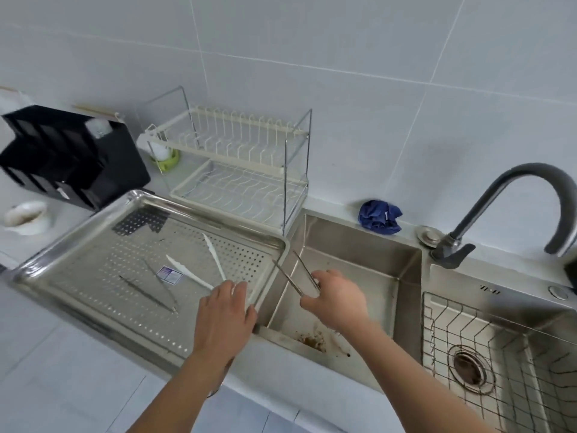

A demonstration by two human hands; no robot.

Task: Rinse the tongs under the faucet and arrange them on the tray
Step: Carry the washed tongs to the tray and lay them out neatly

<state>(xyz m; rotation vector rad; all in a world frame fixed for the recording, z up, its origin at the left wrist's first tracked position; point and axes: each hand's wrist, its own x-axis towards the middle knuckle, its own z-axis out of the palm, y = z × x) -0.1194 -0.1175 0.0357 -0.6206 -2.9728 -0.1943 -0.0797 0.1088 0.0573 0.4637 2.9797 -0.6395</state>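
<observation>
Steel sink basin (359, 260) beside a perforated tray (93, 245): right hand (335, 296) grips metal tongs (296, 273) over it, tips angled up-left toward the tray; left hand (224, 314) rests open on the tray's rim.

view: just one, head-worn, wide-angle
facing: forward and down over the surface (46, 354), tiled wall up top
closeness: pretty near, both forearms reach in from the bottom edge
frame: tray (37, 260) left, sink (406, 276) right

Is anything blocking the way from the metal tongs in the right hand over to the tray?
Only the left hand, resting on the tray rim nearest the metal tongs held by the right hand.
</observation>
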